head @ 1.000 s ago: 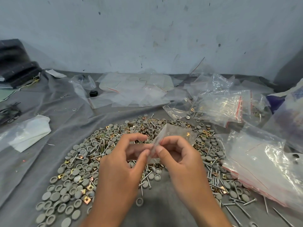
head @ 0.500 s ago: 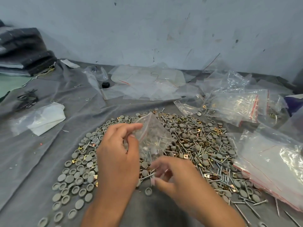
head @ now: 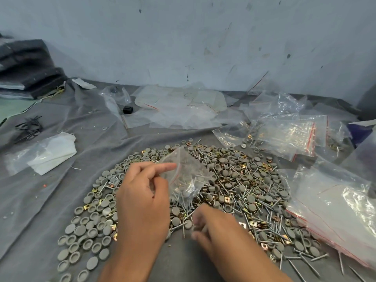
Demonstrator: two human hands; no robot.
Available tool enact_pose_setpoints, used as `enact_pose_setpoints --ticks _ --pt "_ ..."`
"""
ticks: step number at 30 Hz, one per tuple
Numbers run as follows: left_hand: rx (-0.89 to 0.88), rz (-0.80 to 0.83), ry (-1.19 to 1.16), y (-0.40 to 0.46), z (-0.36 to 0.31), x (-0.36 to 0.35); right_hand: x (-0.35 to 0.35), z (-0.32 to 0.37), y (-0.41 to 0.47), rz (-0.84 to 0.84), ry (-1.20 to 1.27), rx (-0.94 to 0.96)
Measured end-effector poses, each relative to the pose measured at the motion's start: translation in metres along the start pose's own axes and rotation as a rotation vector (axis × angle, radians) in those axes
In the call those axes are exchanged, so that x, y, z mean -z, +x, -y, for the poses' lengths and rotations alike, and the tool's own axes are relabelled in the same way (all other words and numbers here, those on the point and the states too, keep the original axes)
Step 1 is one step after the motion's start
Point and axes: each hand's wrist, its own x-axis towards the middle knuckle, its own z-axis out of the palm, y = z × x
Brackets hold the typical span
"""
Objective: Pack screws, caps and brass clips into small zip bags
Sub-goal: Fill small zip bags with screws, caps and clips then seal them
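My left hand (head: 142, 202) pinches the red-striped mouth of a small clear zip bag (head: 187, 171) and holds it just above the pile. Several screws show inside the bag. Under it a wide heap of grey caps (head: 89, 222), silver screws (head: 301, 259) and brass clips (head: 227, 199) lies on the grey cloth (head: 40, 200). My right hand (head: 221, 235) is low at the heap's near edge, fingers curled down toward the caps and screws. It is blurred, so I cannot tell whether it holds anything.
A stack of empty zip bags (head: 335, 210) lies at the right, with filled bags (head: 289, 137) behind it. Loose clear bags (head: 183, 106) cover the back. A white plastic bag (head: 50, 153), black cords (head: 30, 127) and dark folded material (head: 26, 66) sit at the left.
Both hands held the bag at its mouth a second ago. My right hand has let go and dropped to the near edge of the heap; my left hand keeps the bag.
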Motion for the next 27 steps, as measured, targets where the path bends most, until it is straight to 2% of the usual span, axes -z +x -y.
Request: enact_pose_setpoints --ticks 3,6,13,17,27 --pt "0.000 0.014 -0.021 0.001 0.000 0.000 0.003 -0.012 0.001 -0.161 -0.045 -0.055" --pt "0.012 0.049 -0.071 0.000 -0.001 0.000 -0.005 -0.015 0.005 -0.224 -0.130 -0.063" --pt "0.048 0.142 -0.045 0.003 0.007 -0.002 -0.014 -0.015 0.013 -0.219 -0.169 -0.100" --pt "0.013 0.138 0.030 0.003 0.008 -0.003 -0.014 -0.017 0.013 -0.222 -0.141 -0.090" --pt "0.057 0.207 -0.125 0.003 0.005 0.001 -0.018 -0.013 0.014 -0.258 -0.117 -0.073"
